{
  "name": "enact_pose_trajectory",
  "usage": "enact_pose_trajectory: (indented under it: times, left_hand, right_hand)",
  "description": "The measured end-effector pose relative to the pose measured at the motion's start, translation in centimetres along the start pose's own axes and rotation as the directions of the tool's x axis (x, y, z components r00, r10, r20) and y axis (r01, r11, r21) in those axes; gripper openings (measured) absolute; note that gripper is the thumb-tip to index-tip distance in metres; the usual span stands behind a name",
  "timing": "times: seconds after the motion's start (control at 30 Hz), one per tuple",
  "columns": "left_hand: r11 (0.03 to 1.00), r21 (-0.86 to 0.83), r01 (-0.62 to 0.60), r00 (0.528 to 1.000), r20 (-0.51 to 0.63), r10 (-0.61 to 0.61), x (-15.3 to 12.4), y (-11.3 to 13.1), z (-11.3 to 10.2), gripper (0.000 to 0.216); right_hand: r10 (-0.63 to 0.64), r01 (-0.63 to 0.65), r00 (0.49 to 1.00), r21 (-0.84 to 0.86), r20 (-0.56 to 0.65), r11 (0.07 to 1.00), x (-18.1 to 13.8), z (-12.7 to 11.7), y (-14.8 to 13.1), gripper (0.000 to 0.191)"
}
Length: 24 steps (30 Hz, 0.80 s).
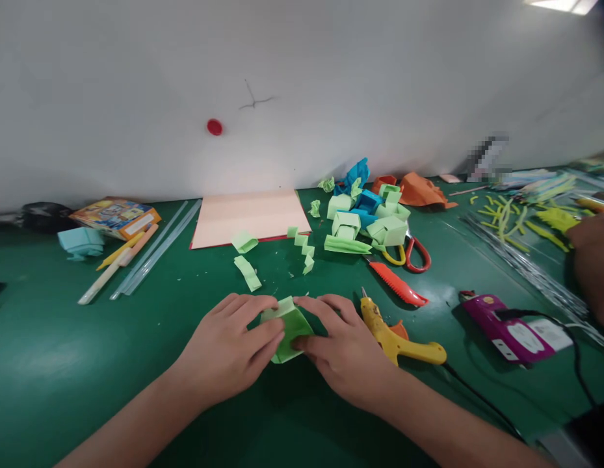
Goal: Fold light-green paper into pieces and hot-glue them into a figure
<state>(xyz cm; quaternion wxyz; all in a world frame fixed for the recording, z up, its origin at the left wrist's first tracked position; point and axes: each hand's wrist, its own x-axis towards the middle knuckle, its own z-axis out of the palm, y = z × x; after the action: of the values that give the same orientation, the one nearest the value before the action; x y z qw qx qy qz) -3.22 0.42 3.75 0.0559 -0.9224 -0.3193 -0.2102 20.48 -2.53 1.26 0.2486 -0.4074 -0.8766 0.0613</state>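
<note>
Between my two hands is a piece of light green folded paper (292, 328), held just above the green tabletop. My left hand (233, 341) grips its left side, thumb and fingers closed on the edge. On the right side, my right hand (343, 344) pinches the same paper, its thumb on the inner face. Just beyond lie a short green paper strip (248, 273), a small folded green piece (245, 242) and a zigzag of green paper (304, 247). A yellow glue gun (399, 338) rests beside my right hand.
A pile of green and blue folded paper (370, 211) sits at the back, near scissors (419, 255) and a red cutter (399, 284). Pink sheet (250, 218), glue sticks (155, 250) and markers (129, 250) lie left. A purple power strip (511, 328) and another person's hand (594, 260) are right.
</note>
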Motion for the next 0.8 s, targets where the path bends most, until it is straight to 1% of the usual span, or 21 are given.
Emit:
enact_pose_trajectory:
  times: [0.07, 0.13, 0.17, 0.2, 0.23, 0.27, 0.3, 0.33, 0.4, 0.47, 0.53, 0.6, 0.7, 0.73, 0.8]
  left_hand:
    - [0.997, 0.044, 0.059, 0.998, -0.034, -0.058, 0.4, 0.6, -0.1, 0.016]
    - [0.981, 0.064, 0.181, 0.984, 0.000, -0.181, 0.8, 1.0, -0.4, 0.017]
    - [0.963, 0.056, 0.263, 0.963, 0.036, -0.265, 1.0, 1.1, -0.5, 0.014]
    - [0.936, 0.035, 0.351, 0.932, 0.079, -0.353, 1.1, 1.2, -0.6, 0.012]
    - [0.904, 0.006, 0.429, 0.896, 0.124, -0.426, 1.2, 1.1, -0.7, 0.016]
    - [0.876, -0.029, 0.481, 0.867, 0.161, -0.471, 1.3, 1.0, -0.7, 0.026]
    - [0.859, -0.063, 0.508, 0.852, 0.189, -0.489, 1.3, 0.8, -0.6, 0.035]
    - [0.853, -0.092, 0.514, 0.848, 0.204, -0.489, 1.3, 0.6, -0.5, 0.040]
    - [0.857, -0.122, 0.501, 0.857, 0.205, -0.473, 1.2, 0.2, -0.3, 0.042]
    - [0.858, -0.150, 0.491, 0.868, 0.171, -0.466, 1.2, -0.2, 0.0, 0.043]
    - [0.837, -0.199, 0.509, 0.860, 0.118, -0.496, 1.2, -0.4, 0.2, 0.043]
    - [0.791, -0.267, 0.550, 0.829, 0.060, -0.556, 1.2, -0.5, 0.3, 0.042]
    - [0.713, -0.384, 0.587, 0.769, -0.011, -0.639, 1.3, -0.2, 0.7, 0.039]
    - [0.694, -0.416, 0.587, 0.757, -0.021, -0.653, 1.3, 0.0, 0.8, 0.038]
    - [0.668, -0.449, 0.593, 0.743, -0.014, -0.669, 1.6, 0.4, 1.2, 0.036]
  right_hand:
    - [-0.006, 0.006, 1.000, -0.040, -0.005, 0.999, 0.1, 0.1, -0.1, 0.025]
    - [-0.024, 0.024, 1.000, -0.053, -0.006, 0.998, 0.1, 0.2, -0.1, 0.029]
    - [-0.039, 0.039, 0.999, -0.049, -0.005, 0.998, 0.1, 0.2, -0.1, 0.031]
    - [-0.056, 0.056, 0.998, -0.041, -0.002, 0.998, 0.1, 0.3, -0.2, 0.033]
    - [-0.071, 0.071, 0.997, -0.033, 0.002, 0.997, 0.0, 0.4, -0.2, 0.035]
    - [-0.081, 0.081, 0.997, -0.027, 0.003, 0.996, 0.0, 0.5, -0.3, 0.036]
    - [-0.084, 0.084, 0.996, -0.023, 0.001, 0.996, 0.0, 0.5, -0.4, 0.036]
    - [-0.079, 0.079, 0.997, -0.019, -0.004, 0.997, 0.0, 0.5, -0.5, 0.037]
    - [-0.064, 0.064, 0.998, 0.000, -0.028, 0.998, -0.1, 0.4, -0.8, 0.044]
    - [-0.022, 0.026, 0.997, 0.058, -0.071, 0.998, -0.1, 0.1, -1.1, 0.052]
    - [0.070, -0.048, 0.990, 0.177, -0.123, 0.983, -0.2, -0.1, -1.4, 0.052]
    - [0.203, -0.150, 0.968, 0.310, -0.147, 0.939, -0.4, 0.0, -1.6, 0.044]
    - [0.362, -0.294, 0.928, 0.427, -0.087, 0.855, -0.5, 0.7, -1.8, 0.034]
    - [0.391, -0.328, 0.919, 0.458, -0.047, 0.826, -0.6, 1.0, -1.8, 0.034]
    - [0.410, -0.353, 0.912, 0.559, 0.025, 0.751, -0.5, 1.7, -2.1, 0.040]
